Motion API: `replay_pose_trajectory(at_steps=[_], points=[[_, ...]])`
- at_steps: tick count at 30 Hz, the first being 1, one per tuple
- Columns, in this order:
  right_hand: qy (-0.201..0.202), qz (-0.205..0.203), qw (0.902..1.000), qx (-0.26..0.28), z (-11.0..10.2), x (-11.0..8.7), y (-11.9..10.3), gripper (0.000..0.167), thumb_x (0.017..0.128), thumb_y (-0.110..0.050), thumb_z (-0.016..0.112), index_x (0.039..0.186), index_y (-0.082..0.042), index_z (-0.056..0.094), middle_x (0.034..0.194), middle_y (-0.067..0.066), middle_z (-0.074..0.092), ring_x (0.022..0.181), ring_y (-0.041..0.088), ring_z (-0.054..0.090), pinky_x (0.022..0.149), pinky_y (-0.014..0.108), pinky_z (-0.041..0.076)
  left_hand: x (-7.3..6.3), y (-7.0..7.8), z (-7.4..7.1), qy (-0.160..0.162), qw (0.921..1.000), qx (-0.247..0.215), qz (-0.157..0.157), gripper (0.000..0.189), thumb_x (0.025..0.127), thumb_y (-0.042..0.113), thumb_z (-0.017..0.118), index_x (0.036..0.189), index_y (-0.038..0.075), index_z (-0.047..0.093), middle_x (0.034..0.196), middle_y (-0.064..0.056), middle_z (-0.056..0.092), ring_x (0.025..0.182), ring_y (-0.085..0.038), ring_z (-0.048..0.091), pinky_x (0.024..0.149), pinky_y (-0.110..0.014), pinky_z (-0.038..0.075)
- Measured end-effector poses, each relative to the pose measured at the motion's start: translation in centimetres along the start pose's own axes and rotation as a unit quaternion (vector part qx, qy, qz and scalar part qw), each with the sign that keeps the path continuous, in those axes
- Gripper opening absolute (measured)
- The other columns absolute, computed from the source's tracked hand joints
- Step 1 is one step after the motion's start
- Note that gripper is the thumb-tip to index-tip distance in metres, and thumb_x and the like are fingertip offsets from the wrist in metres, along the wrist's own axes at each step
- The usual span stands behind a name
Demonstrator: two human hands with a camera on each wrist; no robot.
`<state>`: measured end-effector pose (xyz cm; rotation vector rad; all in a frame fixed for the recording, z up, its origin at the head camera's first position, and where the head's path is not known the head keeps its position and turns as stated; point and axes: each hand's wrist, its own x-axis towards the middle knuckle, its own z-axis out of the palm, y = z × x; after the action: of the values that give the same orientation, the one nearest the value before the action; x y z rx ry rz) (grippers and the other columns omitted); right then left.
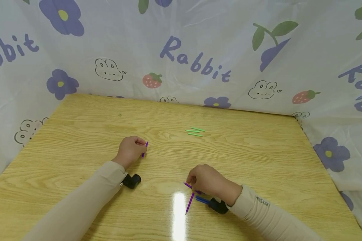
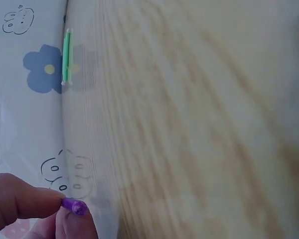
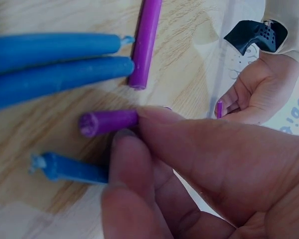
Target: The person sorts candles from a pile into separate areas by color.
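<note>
My left hand (image 1: 132, 150) pinches a thin purple candle (image 1: 143, 155) between thumb and finger, left of the table's middle. In the left wrist view, the end of this candle (image 2: 75, 206) pokes out past the fingertips. Nearer the front, my right hand (image 1: 206, 180) pinches a second purple candle (image 3: 109, 123) by thumb and forefinger. A third purple candle (image 1: 189, 204) lies on the wood just below that hand. Two blue candles (image 3: 55, 47) lie side by side there, and another blue candle (image 3: 74, 169) is partly hidden behind the right fingers.
Three green candles (image 1: 195, 134) lie close together farther back on the wooden table (image 1: 253, 147). A white cloth printed with flowers and rabbits (image 1: 187, 30) hangs behind the table and at both sides. Black wrist cameras (image 1: 132, 181) sit under both sleeves.
</note>
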<state>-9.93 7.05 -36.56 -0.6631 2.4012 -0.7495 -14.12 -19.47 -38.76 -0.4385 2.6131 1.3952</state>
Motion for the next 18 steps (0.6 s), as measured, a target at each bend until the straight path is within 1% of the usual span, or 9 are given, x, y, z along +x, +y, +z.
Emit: replay_pose_trajectory(at_steps=[5,9,15,18], points=[[-0.001,0.002,1.0000,-0.004,0.01,0.01,-0.04,0.015,0.080,0.010,0.068,0.089,-0.001,0.071,0.071,0.000,0.062,0.058,0.011,0.056,0.062,0.029,0.050,0.27,0.04,0.00,-0.007,0.9999,0.007,-0.001,0.017,0.087,0.000,0.062,0.103,-0.005,0.064,0.096,-0.015,0.066,0.083,-0.022,0.059,0.065,-0.026,0.047],[0.000,0.005,1.0000,-0.002,0.04,0.02,-0.02,0.015,0.080,0.010,0.067,0.089,-0.002,0.071,0.071,0.000,0.062,0.058,0.011,0.056,0.061,0.029,0.050,0.37,0.00,0.04,-0.010,0.9999,0.011,0.002,0.017,0.086,0.000,0.062,0.101,-0.004,0.064,0.094,-0.014,0.067,0.081,-0.020,0.058,0.063,-0.025,0.046],[-0.002,0.005,1.0000,0.001,0.04,0.02,0.00,0.015,0.080,0.010,0.067,0.089,-0.001,0.070,0.071,0.001,0.062,0.057,0.012,0.057,0.060,0.028,0.050,0.70,0.00,0.13,-0.016,0.9997,0.019,0.007,0.015,0.085,-0.001,0.062,0.100,-0.004,0.064,0.090,-0.015,0.067,0.071,-0.017,0.059,0.061,-0.025,0.047],[-0.002,0.004,1.0000,0.004,0.00,0.01,-0.03,0.015,0.080,0.011,0.067,0.089,-0.001,0.070,0.071,0.001,0.062,0.057,0.013,0.057,0.060,0.028,0.050,0.78,0.22,0.11,-0.020,0.9994,0.030,0.005,0.015,0.085,-0.001,0.062,0.100,-0.005,0.063,0.090,-0.015,0.066,0.069,-0.016,0.060,0.059,-0.025,0.047]])
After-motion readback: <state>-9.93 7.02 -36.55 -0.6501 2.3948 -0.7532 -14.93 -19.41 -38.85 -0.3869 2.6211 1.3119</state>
